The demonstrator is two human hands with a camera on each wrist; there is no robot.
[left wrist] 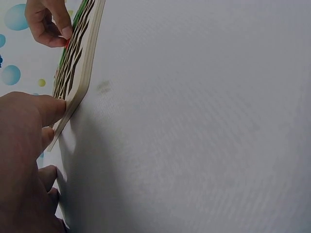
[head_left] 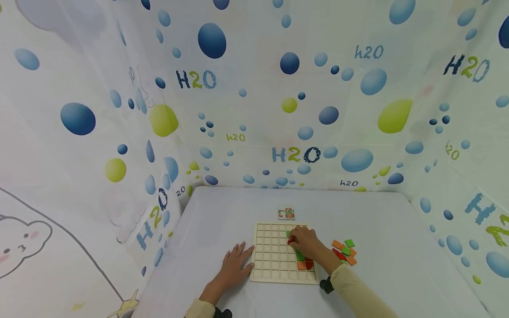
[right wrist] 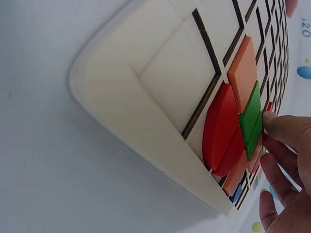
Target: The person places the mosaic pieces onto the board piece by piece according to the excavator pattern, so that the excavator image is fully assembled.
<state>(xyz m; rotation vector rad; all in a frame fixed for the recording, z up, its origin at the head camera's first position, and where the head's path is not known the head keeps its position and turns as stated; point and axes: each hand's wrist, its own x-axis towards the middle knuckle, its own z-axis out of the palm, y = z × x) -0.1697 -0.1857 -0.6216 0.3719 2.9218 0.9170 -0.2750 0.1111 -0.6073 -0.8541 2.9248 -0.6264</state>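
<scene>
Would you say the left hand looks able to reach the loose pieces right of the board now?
Probably not easily: the left hand rests at the opposite edge of the board, and the right forearm lies between it and the loose pieces.

Wall cloth [head_left: 258, 57] carries all legible lettering. Head view: large "H2O" [head_left: 195, 79] in mixed blues and green at upper centre-left, repeated lower centre, upper right and, slanted, lower left. Smaller "h2O" [head_left: 369, 52] in blue at upper right, repeated in green near centre and in blue at the cloth's foot. Right wrist view: "20" [right wrist: 306, 28], turned sideways.
</scene>
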